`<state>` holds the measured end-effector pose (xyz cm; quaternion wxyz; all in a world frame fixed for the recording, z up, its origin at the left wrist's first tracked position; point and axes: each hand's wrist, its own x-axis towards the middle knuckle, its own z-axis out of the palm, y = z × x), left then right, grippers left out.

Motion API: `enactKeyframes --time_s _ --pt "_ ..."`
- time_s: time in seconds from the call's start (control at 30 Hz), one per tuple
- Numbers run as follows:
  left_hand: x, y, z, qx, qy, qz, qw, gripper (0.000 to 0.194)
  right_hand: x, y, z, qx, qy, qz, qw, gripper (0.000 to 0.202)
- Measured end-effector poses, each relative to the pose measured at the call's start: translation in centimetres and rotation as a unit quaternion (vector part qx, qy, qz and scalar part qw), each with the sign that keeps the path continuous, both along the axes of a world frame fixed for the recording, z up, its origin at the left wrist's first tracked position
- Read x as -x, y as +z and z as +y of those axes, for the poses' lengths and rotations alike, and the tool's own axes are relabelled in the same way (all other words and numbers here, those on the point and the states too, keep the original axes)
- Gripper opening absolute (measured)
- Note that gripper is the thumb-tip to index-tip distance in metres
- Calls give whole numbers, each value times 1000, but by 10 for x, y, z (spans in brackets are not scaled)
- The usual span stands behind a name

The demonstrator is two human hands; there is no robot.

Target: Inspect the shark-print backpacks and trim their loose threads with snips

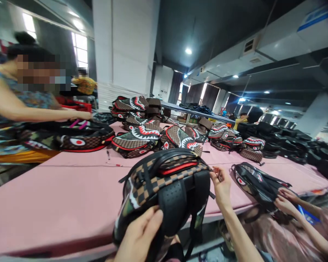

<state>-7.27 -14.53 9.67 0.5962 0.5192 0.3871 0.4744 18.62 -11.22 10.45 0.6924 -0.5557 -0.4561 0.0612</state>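
A brown checkered backpack (171,182) with black straps, a red-zipped top pocket and camouflage sides stands tilted at the table's near edge, its padded strap side towards me. My left hand (143,231) grips it low by a black shoulder strap (173,207), thumb lying along the strap. At the backpack's upper right edge, my right hand (221,183) has its fingertips pinched together against the seam. Whatever small piece sits between those fingertips is too small to make out. The lower part of the backpack is partly hidden behind my left hand.
Several shark-mouth backpacks (136,140) are piled across the pink table (79,185). At left, a co-worker (5,98) handles an open bag (84,140). Another person's hands (287,203) work on a black backpack (258,182) at right. Black bags (278,140) are heaped behind.
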Motion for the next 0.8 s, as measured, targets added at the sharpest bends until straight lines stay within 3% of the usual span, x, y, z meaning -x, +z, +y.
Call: enactKeyframes --time_s 0.1,0.2,0.27,0.4,0.47,0.53,0.63,0.8 --pt "-20 24 2 154 -59 -120 979 50 8 -2 -18 43 -1 -3 999 28" --pt "-27 42 -5 196 -50 -135 970 44 13 2 -32 91 73 12 993 30" --pt "-27 45 -8 195 -22 -103 975 39 14 10 -37 126 153 42 979 29" --pt "-21 37 -1 87 -7 -39 995 34 11 28 -36 200 364 146 898 36" --pt "-17 31 8 4 -18 -3 1000 31 9 31 -33 215 421 168 865 38" --pt "-14 26 15 -47 -42 37 997 29 7 28 -31 215 442 169 854 39" --pt "-11 23 19 -62 -77 60 993 32 5 21 -31 202 448 173 853 39" --pt "-11 27 -2 -57 -88 48 993 37 9 16 -47 166 452 177 858 38"
